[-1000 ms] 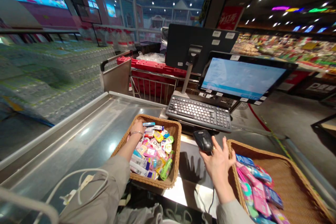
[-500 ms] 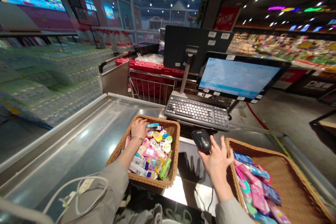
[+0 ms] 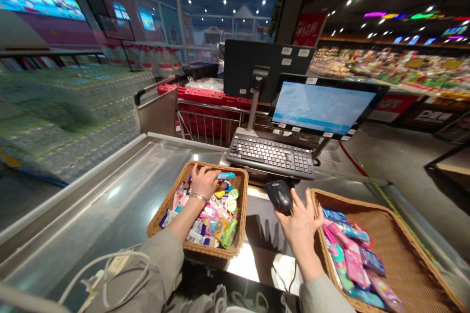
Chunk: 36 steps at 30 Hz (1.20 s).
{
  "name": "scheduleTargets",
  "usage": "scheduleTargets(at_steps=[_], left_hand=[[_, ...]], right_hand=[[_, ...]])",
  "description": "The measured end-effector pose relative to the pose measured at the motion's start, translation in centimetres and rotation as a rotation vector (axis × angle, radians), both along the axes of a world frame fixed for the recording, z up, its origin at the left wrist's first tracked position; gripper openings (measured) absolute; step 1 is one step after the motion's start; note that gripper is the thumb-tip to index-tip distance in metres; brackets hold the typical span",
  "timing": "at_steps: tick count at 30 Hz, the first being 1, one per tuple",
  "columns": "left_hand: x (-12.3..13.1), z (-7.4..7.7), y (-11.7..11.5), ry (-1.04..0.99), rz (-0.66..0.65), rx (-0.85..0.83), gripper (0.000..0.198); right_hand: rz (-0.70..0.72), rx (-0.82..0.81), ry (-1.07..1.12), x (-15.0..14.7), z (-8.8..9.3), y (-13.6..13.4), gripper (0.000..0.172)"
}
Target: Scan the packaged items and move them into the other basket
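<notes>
My left hand (image 3: 204,183) is inside a wicker basket (image 3: 243,205) heaped with small packaged sweets (image 3: 220,210). A slim blue packet (image 3: 225,175) sits at its fingertips, seemingly pinched; the exact grip is partly hidden. To the right, my right hand (image 3: 301,220) grips a black corded device, by its look a handheld barcode scanner (image 3: 279,195), between thumb and index finger while the other fingers spread out. Its cord (image 3: 293,276) hangs below the hand. A second wicker basket (image 3: 411,254), beside my right hand, contains colourful packages (image 3: 354,259).
Behind the baskets stand a black keyboard (image 3: 271,155), a lit screen (image 3: 323,107) and the back of another monitor (image 3: 268,68). A metal counter (image 3: 110,195) extends left, with a white cable (image 3: 128,254) near my sleeve. A cart with red crates (image 3: 205,95) is beyond.
My left hand has shifted right across the basket, and the blue packet has moved with it. A bright patch now shows below my right hand; the scanner stays in about the same place.
</notes>
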<state>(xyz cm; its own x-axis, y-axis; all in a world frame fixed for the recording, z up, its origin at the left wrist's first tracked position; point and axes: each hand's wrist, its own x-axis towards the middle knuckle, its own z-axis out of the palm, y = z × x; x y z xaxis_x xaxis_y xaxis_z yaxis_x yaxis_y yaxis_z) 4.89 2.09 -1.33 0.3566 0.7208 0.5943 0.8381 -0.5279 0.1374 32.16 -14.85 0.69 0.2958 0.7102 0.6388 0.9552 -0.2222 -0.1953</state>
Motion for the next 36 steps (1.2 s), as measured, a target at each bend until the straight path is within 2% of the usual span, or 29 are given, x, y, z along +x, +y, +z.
scheduleTargets(at_steps=[11,23,31,36], left_hand=[[4.1,1.1,-1.9,-0.074,-0.150,0.052,0.026],[8.3,1.7,-3.3,-0.046,-0.235,-0.007,0.030],[10.6,1.0,-3.6,-0.045,-0.281,0.027,0.028],[11.7,1.2,-4.0,-0.050,-0.288,0.053,0.025]], right_hand=[[-0.022,0.006,0.015,-0.4,0.9,-1.3,0.027],[-0.004,-0.024,0.031,-0.5,1.7,-2.9,0.016],[-0.001,-0.058,0.059,-0.4,2.1,-3.7,0.014],[0.006,-0.067,0.054,-0.5,2.3,-4.1,0.015]])
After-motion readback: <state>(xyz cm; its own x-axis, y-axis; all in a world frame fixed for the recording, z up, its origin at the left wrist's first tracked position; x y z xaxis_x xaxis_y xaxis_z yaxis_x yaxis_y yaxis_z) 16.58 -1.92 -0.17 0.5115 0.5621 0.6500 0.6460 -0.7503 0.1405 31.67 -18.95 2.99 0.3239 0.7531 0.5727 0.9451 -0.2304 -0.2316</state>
